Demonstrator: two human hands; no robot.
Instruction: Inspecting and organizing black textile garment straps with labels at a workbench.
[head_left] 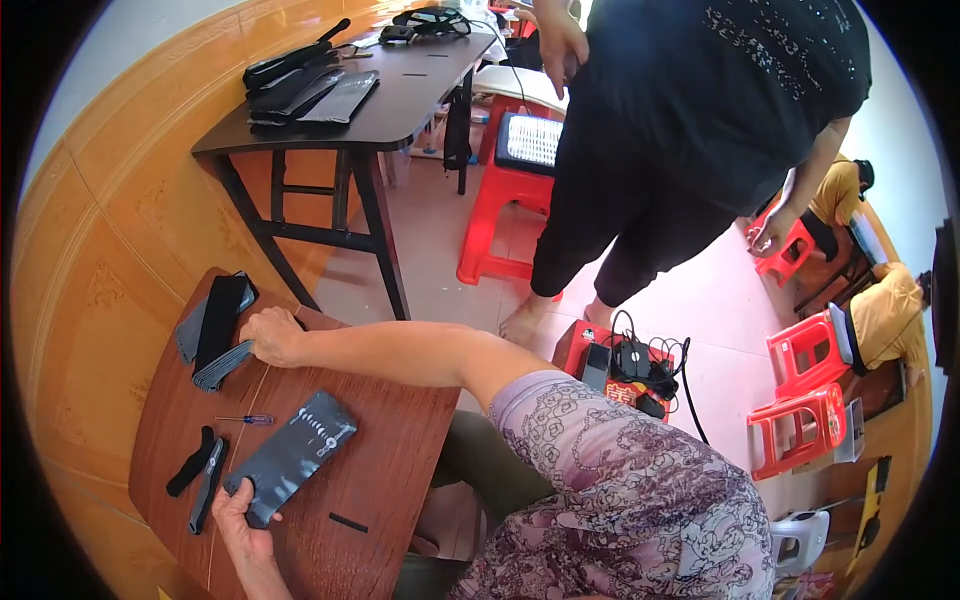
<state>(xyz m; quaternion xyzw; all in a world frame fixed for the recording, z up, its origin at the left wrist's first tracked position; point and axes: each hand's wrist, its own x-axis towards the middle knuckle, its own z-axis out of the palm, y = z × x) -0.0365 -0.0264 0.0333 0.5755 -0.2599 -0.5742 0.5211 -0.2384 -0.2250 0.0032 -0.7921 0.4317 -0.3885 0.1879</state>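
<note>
My left hand (246,522) grips the near end of a flat, shiny grey plastic pouch (292,452) with pale printing, thumb on top. Further off, my right hand (276,337) is closed at the edge of a stack of grey pouches (226,364); its fingertips are partly hidden. A wide black strip (220,318) lies over that stack. Left of the pouch in my left hand are a screwdriver (246,420) with a purple handle, a short black strap-like piece (190,462) and a long dark grey and black piece (207,487). A small black bar (348,522) lies nearer me.
All this is on a brown wooden table (385,430). Behind it a dark table (420,75) carries more grey pouches (340,97). A person in black (680,130) stands across from me, beside a red stool (490,220). On the floor, a red box (590,350) holds black cables.
</note>
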